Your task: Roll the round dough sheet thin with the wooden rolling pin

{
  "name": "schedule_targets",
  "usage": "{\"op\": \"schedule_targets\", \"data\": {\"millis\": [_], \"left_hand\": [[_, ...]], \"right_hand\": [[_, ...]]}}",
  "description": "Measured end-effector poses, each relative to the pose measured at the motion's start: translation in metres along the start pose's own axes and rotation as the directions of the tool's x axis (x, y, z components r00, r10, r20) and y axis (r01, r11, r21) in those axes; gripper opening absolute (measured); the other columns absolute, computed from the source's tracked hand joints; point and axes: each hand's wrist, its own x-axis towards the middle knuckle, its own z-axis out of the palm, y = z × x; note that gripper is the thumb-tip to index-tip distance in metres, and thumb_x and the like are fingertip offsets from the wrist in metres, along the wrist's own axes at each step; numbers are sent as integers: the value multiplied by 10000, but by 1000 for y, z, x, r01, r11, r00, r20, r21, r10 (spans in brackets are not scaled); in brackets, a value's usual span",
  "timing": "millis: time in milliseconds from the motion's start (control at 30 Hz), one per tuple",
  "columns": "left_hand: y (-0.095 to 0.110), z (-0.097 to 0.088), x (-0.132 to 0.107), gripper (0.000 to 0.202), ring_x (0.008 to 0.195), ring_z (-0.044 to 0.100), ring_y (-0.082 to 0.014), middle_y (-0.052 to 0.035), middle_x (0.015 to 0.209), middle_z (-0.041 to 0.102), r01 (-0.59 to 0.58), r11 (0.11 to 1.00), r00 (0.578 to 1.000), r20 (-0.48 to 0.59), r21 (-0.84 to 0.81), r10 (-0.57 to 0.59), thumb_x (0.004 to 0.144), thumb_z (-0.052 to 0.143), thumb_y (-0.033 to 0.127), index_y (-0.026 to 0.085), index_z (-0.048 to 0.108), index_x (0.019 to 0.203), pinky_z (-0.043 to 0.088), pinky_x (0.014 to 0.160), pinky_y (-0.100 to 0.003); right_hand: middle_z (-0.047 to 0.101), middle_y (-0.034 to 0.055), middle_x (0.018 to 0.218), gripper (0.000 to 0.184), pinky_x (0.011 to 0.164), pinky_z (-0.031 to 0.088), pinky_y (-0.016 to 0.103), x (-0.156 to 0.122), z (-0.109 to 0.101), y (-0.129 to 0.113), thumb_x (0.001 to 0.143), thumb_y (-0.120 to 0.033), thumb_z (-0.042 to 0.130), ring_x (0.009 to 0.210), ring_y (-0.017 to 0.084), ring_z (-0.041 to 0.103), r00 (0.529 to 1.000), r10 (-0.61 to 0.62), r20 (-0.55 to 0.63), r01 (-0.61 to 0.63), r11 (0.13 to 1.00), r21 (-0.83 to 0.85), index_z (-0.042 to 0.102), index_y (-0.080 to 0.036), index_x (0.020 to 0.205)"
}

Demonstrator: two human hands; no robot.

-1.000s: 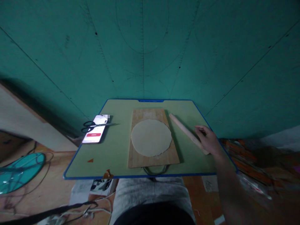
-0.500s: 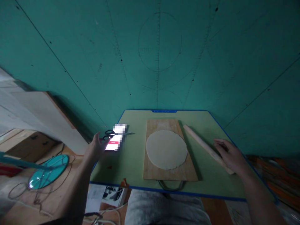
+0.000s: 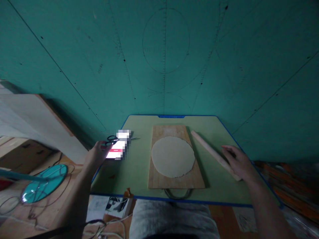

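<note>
My left hand point(image 3: 97, 152) is at the left side of the table, its fingers closed on the black handle loops of a pair of scissors point(image 3: 112, 139). The scissor blades point right, across a phone point(image 3: 119, 146) with a bright screen. A round sheet of rolled-out dough point(image 3: 172, 156) lies on a wooden cutting board point(image 3: 174, 184) in the middle. To the right of the board rests a wooden rolling pin point(image 3: 210, 150), lying at a slant. My right hand point(image 3: 236, 161) hovers beside its near part, fingers loosely bent and apart, holding nothing.
The pale green table point(image 3: 139, 179) has a blue rim and stands against a green wall point(image 3: 164, 83) with pencil markings. A dark handle point(image 3: 178, 196) sticks out at the board's near end. To the left are a turquoise round base point(image 3: 46, 182), cables and a leaning white panel point(image 3: 42, 122).
The view has shifted slightly, so everything sits a bit further left. My left fingers have closed on the scissors' handles. The right hand stays by the rolling pin.
</note>
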Motion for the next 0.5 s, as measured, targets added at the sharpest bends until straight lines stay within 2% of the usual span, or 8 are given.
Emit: {"op": "schedule_targets", "data": {"millis": [133,233,400,500], "left_hand": [[-5,1,2,425,907,727,-311,-121,957,764,6,1000,1000,6,-25,-6,848,530,499,185,612,1122,503,650,-321],[-6,1,4,452,925,724,-320,-125,977,758,14,999,1000,-7,-41,-14,855,534,498,183,594,1174,522,674,-343],[1,0,5,561,1043,690,-364,-187,1105,720,40,999,998,-46,-11,-41,871,516,507,132,554,1287,543,772,-402],[7,-1,5,558,1024,693,-365,-212,1106,710,8,1000,1000,-18,5,-8,871,510,500,108,575,1263,538,740,-384]], "right_hand": [[764,89,961,299,801,571,432,0,1,1,797,-495,552,904,287,716,1000,-4,4,4,1000,6,695,-265,923],[764,82,951,298,811,566,416,0,2,1,806,-496,547,907,277,712,1000,-20,1,19,1000,14,694,-261,916],[760,84,960,297,806,558,408,-1,1,-4,819,-499,537,917,281,704,999,-31,16,30,999,27,689,-263,915],[757,89,965,300,813,552,413,-2,0,-7,819,-496,533,926,286,701,1000,-17,27,16,1000,20,686,-258,917]]}}
